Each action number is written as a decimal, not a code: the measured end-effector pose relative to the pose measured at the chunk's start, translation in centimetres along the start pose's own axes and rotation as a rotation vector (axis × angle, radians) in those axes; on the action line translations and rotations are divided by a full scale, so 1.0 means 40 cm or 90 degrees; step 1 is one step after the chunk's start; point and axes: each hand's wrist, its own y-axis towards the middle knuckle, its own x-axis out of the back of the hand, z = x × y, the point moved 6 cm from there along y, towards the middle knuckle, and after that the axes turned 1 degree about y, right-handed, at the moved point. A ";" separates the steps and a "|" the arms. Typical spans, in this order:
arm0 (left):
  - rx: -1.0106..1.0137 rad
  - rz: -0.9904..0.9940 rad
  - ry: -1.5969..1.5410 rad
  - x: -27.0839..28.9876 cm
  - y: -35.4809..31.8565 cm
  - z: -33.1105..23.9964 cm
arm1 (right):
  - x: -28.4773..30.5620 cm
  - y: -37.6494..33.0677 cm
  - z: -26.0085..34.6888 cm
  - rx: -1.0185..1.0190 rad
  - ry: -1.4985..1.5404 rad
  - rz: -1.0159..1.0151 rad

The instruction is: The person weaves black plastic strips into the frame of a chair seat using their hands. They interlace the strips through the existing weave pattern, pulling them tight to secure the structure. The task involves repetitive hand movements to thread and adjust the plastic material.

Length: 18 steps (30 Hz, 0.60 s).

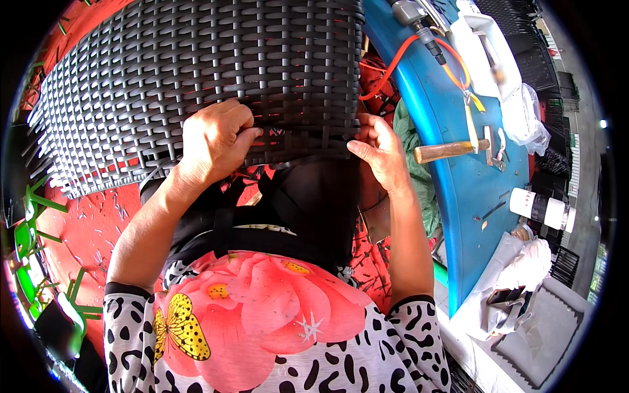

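A large black woven wicker panel lies across my lap and fills the upper middle. Loose strand ends stick out along its left edge. My left hand is closed in a fist at the near part of the weave, pinching a dark strand between thumb and fingers. At the panel's right edge is my right hand, thumb and bent fingers closed about the end of the same rows. Just what lies in its fingertips is hidden. Between the hands, a gap in the weave shows dark strands running crosswise.
To the right stands a blue table bearing a wooden-handled hammer, a grey power tool with an orange hose, a cut white jug, a plastic bag and a white cylindrical container. Strand scraps litter the red floor.
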 end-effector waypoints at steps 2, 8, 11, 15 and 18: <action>-0.003 -0.001 -0.001 0.001 0.000 -0.001 | -0.002 -0.001 0.000 -0.003 0.013 0.001; 0.003 -0.004 0.001 0.004 0.001 0.000 | -0.006 -0.006 0.005 0.005 0.022 -0.010; -0.001 -0.011 0.002 0.006 0.005 0.000 | -0.007 0.000 0.013 0.002 0.080 -0.039; -0.007 -0.010 0.004 0.006 0.008 0.001 | -0.007 0.021 0.014 0.070 0.116 -0.093; -0.019 -0.013 0.015 0.008 0.008 -0.003 | -0.008 0.022 0.004 0.071 0.154 -0.111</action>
